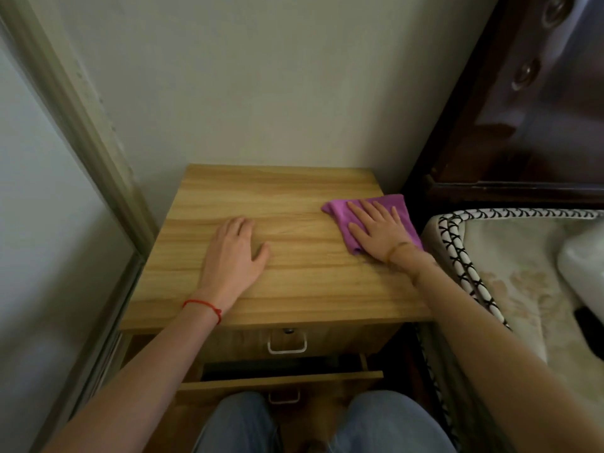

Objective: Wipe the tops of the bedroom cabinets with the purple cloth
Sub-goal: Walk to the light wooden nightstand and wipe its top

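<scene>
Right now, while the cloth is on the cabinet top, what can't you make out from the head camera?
- Head view: part of the purple cloth lies under the right hand.
- Cabinet top beneath the left hand and both forearms is covered.
- The open lower drawer is too dark to show its contents.
- The bed is cut off by the right edge.

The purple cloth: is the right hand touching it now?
Touching. In the head view the right hand lies flat with straight fingers on the purple cloth, pressing it on the cabinet top.
</scene>
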A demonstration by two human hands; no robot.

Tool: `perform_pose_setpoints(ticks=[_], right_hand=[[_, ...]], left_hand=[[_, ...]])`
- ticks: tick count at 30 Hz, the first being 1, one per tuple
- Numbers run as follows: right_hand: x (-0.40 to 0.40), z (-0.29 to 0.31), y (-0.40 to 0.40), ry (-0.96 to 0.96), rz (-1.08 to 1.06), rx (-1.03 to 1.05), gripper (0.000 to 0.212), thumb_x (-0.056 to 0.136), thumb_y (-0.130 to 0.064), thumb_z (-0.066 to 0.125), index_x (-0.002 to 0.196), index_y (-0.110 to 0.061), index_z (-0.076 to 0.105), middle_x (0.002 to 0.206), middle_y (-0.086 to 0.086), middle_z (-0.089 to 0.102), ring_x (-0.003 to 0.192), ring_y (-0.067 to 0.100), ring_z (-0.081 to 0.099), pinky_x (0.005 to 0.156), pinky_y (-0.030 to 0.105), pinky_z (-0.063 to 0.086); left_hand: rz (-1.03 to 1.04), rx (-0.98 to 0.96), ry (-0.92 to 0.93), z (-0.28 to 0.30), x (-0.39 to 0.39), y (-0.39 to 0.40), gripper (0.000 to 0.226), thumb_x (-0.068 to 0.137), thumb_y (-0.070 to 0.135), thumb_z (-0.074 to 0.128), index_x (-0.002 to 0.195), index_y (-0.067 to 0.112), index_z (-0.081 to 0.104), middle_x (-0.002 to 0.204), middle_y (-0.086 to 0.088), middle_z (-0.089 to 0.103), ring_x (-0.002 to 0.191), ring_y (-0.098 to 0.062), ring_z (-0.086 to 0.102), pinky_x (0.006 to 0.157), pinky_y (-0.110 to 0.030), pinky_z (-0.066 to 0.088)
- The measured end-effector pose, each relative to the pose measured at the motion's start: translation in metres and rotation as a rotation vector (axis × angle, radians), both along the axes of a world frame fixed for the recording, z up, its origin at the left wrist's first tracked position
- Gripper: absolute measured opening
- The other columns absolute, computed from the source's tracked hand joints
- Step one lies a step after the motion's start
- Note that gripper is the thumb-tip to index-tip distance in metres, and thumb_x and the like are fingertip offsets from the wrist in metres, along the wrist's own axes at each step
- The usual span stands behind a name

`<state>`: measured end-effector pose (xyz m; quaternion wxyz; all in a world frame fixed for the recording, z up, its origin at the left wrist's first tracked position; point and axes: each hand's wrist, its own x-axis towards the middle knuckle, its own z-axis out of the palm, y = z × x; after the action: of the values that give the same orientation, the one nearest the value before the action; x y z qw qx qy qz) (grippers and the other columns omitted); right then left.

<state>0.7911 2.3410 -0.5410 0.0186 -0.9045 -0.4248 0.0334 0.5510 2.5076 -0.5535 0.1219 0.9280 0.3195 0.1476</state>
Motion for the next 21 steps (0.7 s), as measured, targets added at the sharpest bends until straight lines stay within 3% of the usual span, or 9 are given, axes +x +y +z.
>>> perform_pose_setpoints(ticks=[4,9,15,21], right_hand=[[-0.028,-0.003,0.059,0.001,0.135,0.013,0.057,0.098,-0.05,0.023,0.151,-0.034,0.009,0.16,-0.001,0.009,0.146,0.021,0.005,0.116,0.044,-0.004],[-0.049,-0.01,0.049,-0.007,0.344,0.074,0.055,0.098,-0.052,0.022,0.149,-0.038,0.01,0.159,-0.005,0.011,0.146,0.018,0.006,0.117,0.042,-0.005],[0.046,-0.003,0.049,0.005,0.019,0.004,0.057,0.098,-0.05,0.026,0.151,-0.031,0.011,0.159,0.0,0.009,0.146,0.021,0.006,0.116,0.044,-0.003],[0.062,-0.002,0.125,0.013,-0.02,-0.001,0.058,0.098,-0.051,0.021,0.151,-0.031,0.01,0.16,0.0,0.007,0.146,0.024,0.005,0.117,0.047,-0.003]], left_hand=[[0.02,0.006,-0.018,-0.004,0.001,0.003,0.061,0.095,0.047,0.044,0.142,0.008,0.042,0.148,-0.01,0.041,0.139,-0.025,0.032,0.117,-0.038,0.024],[0.024,0.024,-0.037,-0.007,0.001,0.005,0.062,0.093,0.046,0.046,0.141,0.008,0.044,0.147,-0.01,0.043,0.138,-0.025,0.033,0.117,-0.036,0.024],[0.028,0.035,-0.034,-0.006,0.001,0.002,0.063,0.095,0.048,0.043,0.145,0.01,0.039,0.152,-0.008,0.037,0.142,-0.024,0.027,0.117,-0.033,0.014],[0.047,0.039,-0.061,-0.009,0.004,0.002,0.063,0.091,0.048,0.042,0.139,0.007,0.047,0.145,-0.01,0.045,0.137,-0.026,0.034,0.117,-0.039,0.025]])
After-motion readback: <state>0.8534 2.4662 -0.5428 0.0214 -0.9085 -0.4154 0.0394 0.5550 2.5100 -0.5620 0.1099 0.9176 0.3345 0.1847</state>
